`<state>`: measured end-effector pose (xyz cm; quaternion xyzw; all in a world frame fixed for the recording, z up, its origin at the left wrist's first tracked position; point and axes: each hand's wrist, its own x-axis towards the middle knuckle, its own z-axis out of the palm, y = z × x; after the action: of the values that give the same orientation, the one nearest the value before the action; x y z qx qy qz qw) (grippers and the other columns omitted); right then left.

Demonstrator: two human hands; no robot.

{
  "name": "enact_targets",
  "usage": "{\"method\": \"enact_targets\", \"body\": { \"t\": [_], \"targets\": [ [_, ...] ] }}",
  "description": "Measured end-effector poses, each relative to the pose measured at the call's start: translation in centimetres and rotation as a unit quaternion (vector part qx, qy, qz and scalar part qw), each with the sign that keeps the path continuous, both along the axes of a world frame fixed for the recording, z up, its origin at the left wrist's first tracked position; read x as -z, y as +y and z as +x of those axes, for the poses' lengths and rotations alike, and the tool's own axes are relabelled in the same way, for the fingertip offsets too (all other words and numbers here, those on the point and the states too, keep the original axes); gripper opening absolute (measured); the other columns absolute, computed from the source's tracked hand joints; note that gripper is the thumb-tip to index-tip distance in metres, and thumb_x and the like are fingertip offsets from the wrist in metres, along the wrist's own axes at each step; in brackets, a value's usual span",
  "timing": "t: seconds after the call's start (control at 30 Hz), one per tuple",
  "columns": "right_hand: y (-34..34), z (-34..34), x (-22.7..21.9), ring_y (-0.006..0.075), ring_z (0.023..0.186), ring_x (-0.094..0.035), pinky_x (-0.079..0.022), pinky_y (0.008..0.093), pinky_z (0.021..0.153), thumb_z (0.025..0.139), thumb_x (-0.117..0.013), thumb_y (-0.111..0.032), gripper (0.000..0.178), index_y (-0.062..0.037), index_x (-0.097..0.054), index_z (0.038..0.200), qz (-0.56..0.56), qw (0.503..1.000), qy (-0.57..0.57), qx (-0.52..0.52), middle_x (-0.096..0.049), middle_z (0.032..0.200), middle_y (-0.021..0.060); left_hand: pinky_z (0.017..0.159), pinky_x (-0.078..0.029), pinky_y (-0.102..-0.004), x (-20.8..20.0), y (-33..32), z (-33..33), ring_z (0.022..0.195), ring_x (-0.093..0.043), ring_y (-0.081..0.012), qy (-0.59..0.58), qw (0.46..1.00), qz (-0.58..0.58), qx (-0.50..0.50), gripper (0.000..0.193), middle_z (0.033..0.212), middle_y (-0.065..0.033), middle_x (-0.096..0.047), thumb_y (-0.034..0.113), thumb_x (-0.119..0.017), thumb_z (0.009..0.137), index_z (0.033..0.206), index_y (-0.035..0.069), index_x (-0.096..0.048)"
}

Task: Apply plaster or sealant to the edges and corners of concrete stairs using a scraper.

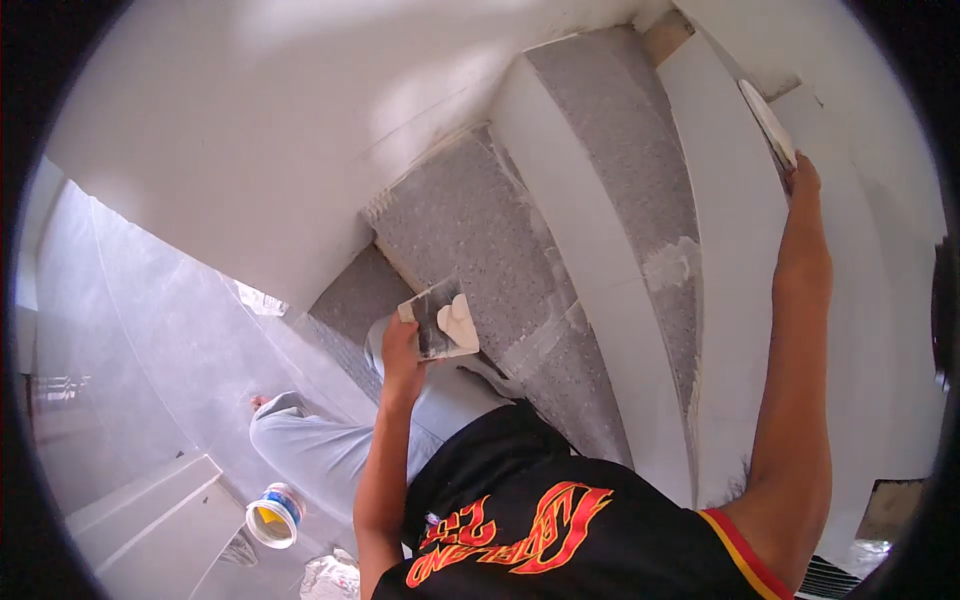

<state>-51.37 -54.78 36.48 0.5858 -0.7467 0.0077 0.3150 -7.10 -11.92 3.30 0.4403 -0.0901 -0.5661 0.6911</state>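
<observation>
My left hand (402,352) is closed on the edge of a flat, squarish putty plate (428,334), held above the grey stair treads. A lump of white putty (458,326) lies on the plate's right side. At the upper right, my right arm is stretched far out, and my right hand (804,182) grips a plastering trowel (768,118). The long blade, pale with putty, shows nearly edge-on by the white wall (850,230); whether it touches the surface I cannot tell. The fingers of my right hand are partly hidden.
Grey speckled treads (460,215) with white risers (590,200) curve up beside me, with white smears on them. A smooth white wall (250,130) bounds the left. Lower left, a white bucket (274,516) and a crumpled bag (330,577) stand on the floor.
</observation>
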Motion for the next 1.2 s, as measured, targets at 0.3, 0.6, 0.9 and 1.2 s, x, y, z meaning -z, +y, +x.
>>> {"method": "enact_targets", "body": {
  "t": [0.3, 0.6, 0.9, 1.2],
  "targets": [
    [9.5, 18.3, 6.8, 0.0168, 0.068, -0.054, -0.043, 0.0283, 0.066, 0.076, -0.053, -0.010, 0.013, -0.0005, -0.059, 0.082, -0.124, 0.727, -0.393, -0.549, -0.059, 0.077, 0.0065, 0.054, -0.048, -0.0310, 4.0, 0.7, 0.9, 0.078, -0.055, -0.0153, -0.370, 0.929, 0.004, 0.024, 0.026, 0.091, -0.0050, -0.053, 0.012, -0.035, 0.081, 0.103, 0.006, -0.048],
    [31.6, 29.4, 20.9, 0.0303, 0.112, -0.043, -0.033, 0.0401, 0.096, 0.067, -0.056, -0.003, 0.048, -0.0091, -0.049, 0.115, 0.409, 0.594, -0.413, -0.556, -0.051, 0.116, 0.0121, 0.046, -0.046, -0.0303, -2.3, 0.0, 1.2, 0.070, -0.057, -0.0154, 0.065, 0.996, -0.059, 0.035, 0.032, 0.089, -0.0061, -0.055, 0.012, -0.034, 0.079, 0.107, 0.004, -0.049],
    [31.7, 29.8, 21.9, 0.0317, 0.105, -0.046, -0.035, 0.0388, 0.093, 0.062, -0.052, 0.000, 0.041, -0.0066, -0.051, 0.102, 0.368, 0.583, -0.357, -0.630, -0.053, 0.107, 0.0123, 0.044, -0.046, -0.0305, -1.3, 0.1, 1.4, 0.069, -0.057, -0.0161, 0.085, 0.993, -0.057, 0.056, 0.033, 0.088, -0.0063, -0.056, 0.013, -0.034, 0.079, 0.108, 0.004, -0.048],
    [28.2, 25.2, 26.9, 0.0292, 0.097, -0.049, -0.040, 0.0387, 0.081, 0.064, -0.053, -0.003, 0.036, -0.0036, -0.051, 0.100, 0.342, 0.646, -0.458, -0.505, -0.052, 0.099, 0.0147, 0.053, -0.048, -0.0299, -0.9, 0.4, 2.4, 0.076, -0.058, -0.0173, 0.083, 0.996, -0.027, 0.003, 0.033, 0.093, -0.0068, -0.056, 0.015, -0.034, 0.079, 0.108, 0.004, -0.048]
  ]
}}
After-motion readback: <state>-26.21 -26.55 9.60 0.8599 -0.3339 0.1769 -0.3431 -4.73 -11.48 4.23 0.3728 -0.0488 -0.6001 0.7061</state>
